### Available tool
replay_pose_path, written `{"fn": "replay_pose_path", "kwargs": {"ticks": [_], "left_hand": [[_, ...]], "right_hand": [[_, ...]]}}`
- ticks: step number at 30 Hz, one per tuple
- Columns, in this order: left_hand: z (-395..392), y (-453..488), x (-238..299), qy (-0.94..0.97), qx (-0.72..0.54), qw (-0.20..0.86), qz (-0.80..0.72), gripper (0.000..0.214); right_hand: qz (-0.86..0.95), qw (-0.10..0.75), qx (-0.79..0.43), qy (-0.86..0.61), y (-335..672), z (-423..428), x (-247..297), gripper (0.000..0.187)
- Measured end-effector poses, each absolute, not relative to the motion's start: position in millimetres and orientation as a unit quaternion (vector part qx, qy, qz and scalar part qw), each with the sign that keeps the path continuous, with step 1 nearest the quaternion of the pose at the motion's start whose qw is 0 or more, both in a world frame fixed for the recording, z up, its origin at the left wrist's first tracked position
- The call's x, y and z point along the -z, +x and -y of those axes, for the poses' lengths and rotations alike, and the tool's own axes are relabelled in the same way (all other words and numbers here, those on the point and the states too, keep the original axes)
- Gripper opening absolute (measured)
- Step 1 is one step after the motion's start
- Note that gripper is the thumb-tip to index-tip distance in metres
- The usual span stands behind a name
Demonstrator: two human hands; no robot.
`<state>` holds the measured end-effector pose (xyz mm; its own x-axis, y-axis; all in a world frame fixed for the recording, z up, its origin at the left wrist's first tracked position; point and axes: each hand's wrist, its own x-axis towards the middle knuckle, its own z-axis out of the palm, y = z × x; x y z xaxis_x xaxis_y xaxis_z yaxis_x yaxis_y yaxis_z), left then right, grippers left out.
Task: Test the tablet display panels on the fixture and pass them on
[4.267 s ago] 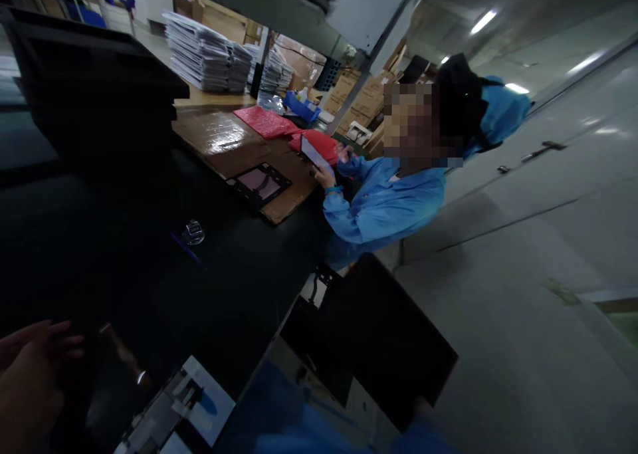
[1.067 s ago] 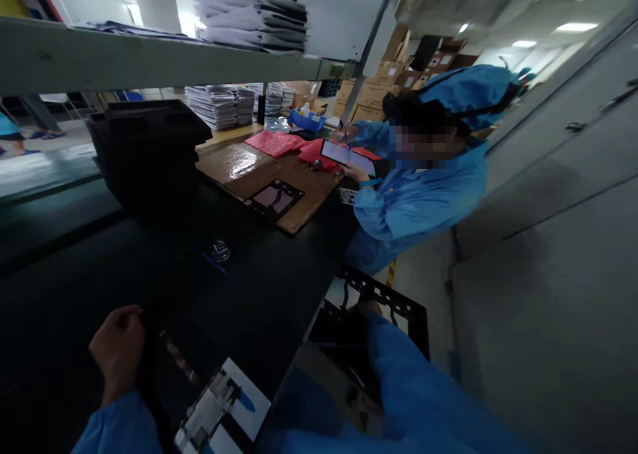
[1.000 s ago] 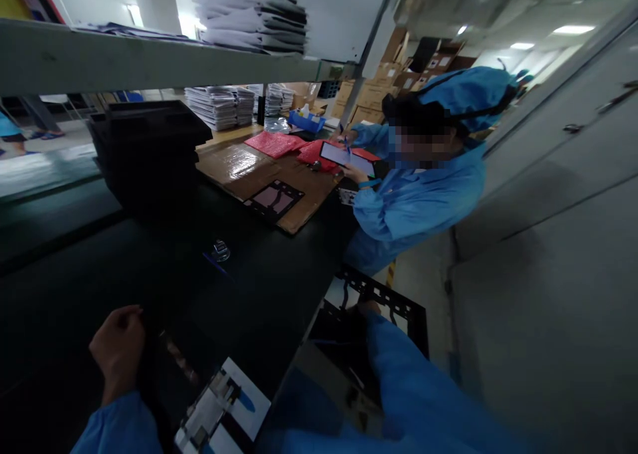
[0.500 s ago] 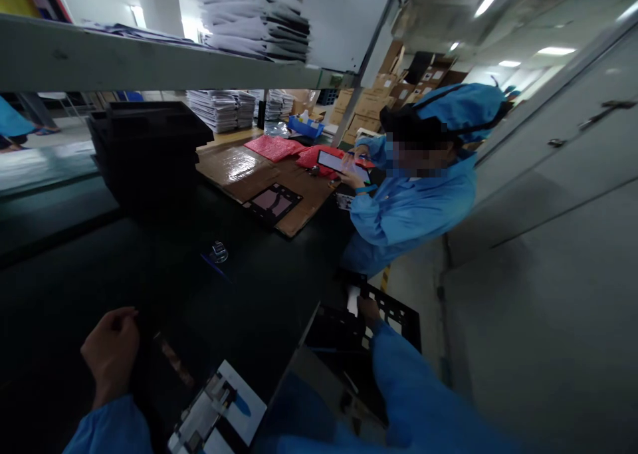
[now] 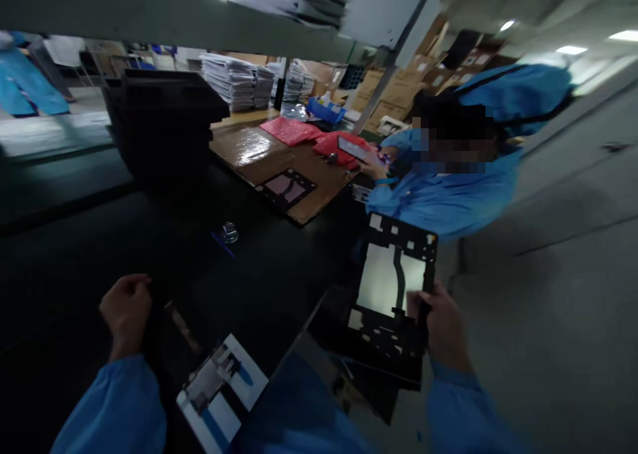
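My right hand (image 5: 445, 324) grips the right edge of a thin black cut-out frame (image 5: 399, 274), raised and tilted. It is roughly tablet-shaped, with two large pale areas split by a curved dark strip and several small holes. Below it are dark flat pieces (image 5: 339, 341), their details lost in shadow. My left hand (image 5: 128, 308) rests on the dark table with fingers curled closed, and nothing shows in them. Beside it lies a narrow brownish strip (image 5: 183, 328). A white fixture with metal parts and blue pads (image 5: 214, 381) is at the table's near edge.
A co-worker in blue (image 5: 448, 195) holds a tablet-like panel (image 5: 353, 149) at right. A similar black frame (image 5: 288, 187) lies on brown cardboard (image 5: 239, 151) near red bubble wrap (image 5: 289, 131). Stacked black trays (image 5: 164, 121), a blue pen (image 5: 222, 244) and a shiny roll (image 5: 230, 232) are on the table.
My right hand has lifted the black frame up from low beside the table edge, so its face now shows. My left hand stays curled on the table. The camera view has shifted.
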<state>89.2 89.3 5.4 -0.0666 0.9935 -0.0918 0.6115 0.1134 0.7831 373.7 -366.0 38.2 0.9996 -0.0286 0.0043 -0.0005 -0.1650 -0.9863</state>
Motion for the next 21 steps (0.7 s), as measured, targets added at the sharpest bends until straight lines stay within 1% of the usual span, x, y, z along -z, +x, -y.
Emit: {"fn": "replay_pose_path", "kwargs": {"ticks": [2,4,5,7,8,9,10,12,15,17,19,21], "left_hand": [[-81.9,92.0,-7.9,0.581,-0.331,0.365,-0.648,0.02],[-68.4,93.5,-13.2,0.568,-0.358,0.398,-0.625,0.022],[-60.0,93.3,-16.5,0.547,-0.377,0.461,-0.588,0.024],[-42.3,89.9,-23.1,0.509,-0.388,0.605,-0.474,0.039],[-33.8,86.0,-26.0,0.482,-0.386,0.657,-0.432,0.046],[-26.2,80.5,-28.3,0.458,-0.388,0.688,-0.408,0.051],[-20.0,73.4,-30.1,0.435,-0.397,0.698,-0.407,0.053],[-13.4,55.6,-32.5,0.399,-0.44,0.67,-0.445,0.057],[-18.3,26.2,-33.2,0.372,-0.509,0.61,-0.48,0.065],[-27.0,9.2,-31.1,0.352,-0.54,0.59,-0.486,0.062],[-35.5,-3.5,-26.9,0.325,-0.56,0.581,-0.492,0.061],[-41.5,-10.8,-21.2,0.301,-0.57,0.572,-0.507,0.062]], "right_hand": [[0.026,0.667,-0.038,-0.744,367.0,329.6,-51.5,0.044],[0.098,0.677,-0.114,-0.72,357.6,275.5,-59.7,0.045],[0.152,0.675,-0.155,-0.705,350.4,243.5,-62.3,0.042],[0.263,0.667,-0.221,-0.661,329.4,174.8,-64.9,0.04],[0.31,0.654,-0.26,-0.639,315.9,140.7,-65.0,0.042],[0.346,0.641,-0.297,-0.617,301.4,108.4,-64.2,0.043],[0.377,0.622,-0.337,-0.598,286.7,79.1,-62.6,0.045],[0.412,0.581,-0.406,-0.573,260.6,32.8,-56.2,0.046],[0.445,0.496,-0.484,-0.567,238.3,-0.3,-39.4,0.039],[0.464,0.41,-0.533,-0.577,235.3,-1.7,-26.3,0.041],[0.488,0.295,-0.585,-0.577,237.1,5.5,-15.7,0.044],[0.511,0.18,-0.633,-0.553,237.3,15.0,-9.8,0.042]]}}
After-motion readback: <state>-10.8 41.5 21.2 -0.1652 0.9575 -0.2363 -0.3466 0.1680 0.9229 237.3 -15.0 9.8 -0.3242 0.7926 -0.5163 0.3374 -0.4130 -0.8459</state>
